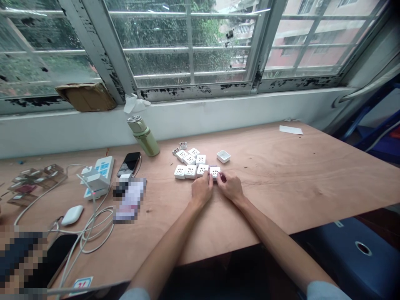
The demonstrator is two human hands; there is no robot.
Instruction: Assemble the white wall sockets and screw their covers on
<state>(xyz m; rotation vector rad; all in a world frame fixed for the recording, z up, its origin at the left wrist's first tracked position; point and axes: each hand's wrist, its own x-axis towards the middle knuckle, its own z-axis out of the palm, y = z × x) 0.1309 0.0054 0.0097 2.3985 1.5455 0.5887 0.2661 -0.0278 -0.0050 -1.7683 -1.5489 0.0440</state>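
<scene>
The left hand [201, 189] and the right hand [229, 187] lay close together, curled over with their fingers toward 12 o'clock, at the near side of a cluster of white square socket modules [190, 171] on the plywood worktop [312, 179]. The left fingertips [206, 174] met the end module [215, 172] of the front row from the 7 o'clock side, while the right fingers [220, 178] came against it from about 4 o'clock. Neither hand was spread wide, but whether they had a firm hold or only touched it, I could not tell.

Three more modules sat in that front row, running toward 9 o'clock, with four others in a looser group behind them. A small open white casing [223, 156] stood apart at about 1 o'clock from the end module, and small metal-faced parts [183, 145] lay at the cluster's far edge.

With pieces this small and smooth, a narrow pinch on the casing's sides looked the sounder hold, because the modules sat almost touching and a broad grip could easily have nudged its neighbours. Keeping the fingertips off the socket face would also have left it in view.

A pale green flask [143, 135] stood at about 10 o'clock from the cluster.
</scene>
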